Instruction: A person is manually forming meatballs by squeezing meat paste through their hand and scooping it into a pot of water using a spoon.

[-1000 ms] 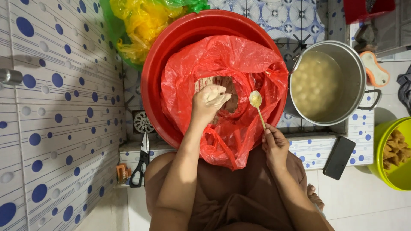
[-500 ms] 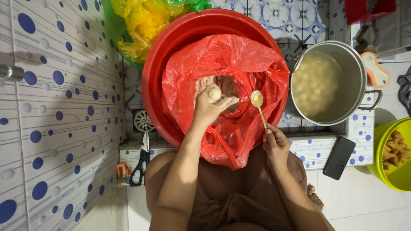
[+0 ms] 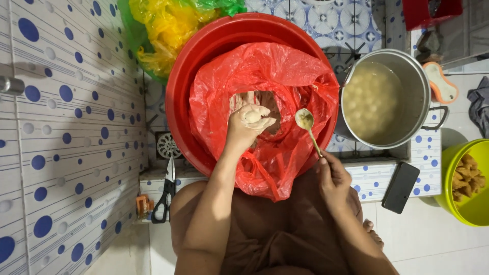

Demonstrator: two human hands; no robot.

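Before you sits the basin [image 3: 204, 56] with the bag [image 3: 285, 76] in it; the pot [image 3: 387, 102] stands right of it, scissors [image 3: 165, 193] left, and a phone [image 3: 401, 187] near the pot.

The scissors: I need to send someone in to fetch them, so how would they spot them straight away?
Start at the big red basin lined with a red plastic bag. Look just below its left rim, past the round drain cover, to the tiled ledge. The scissors lie there, black-handled with shiny blades pointing toward the basin.
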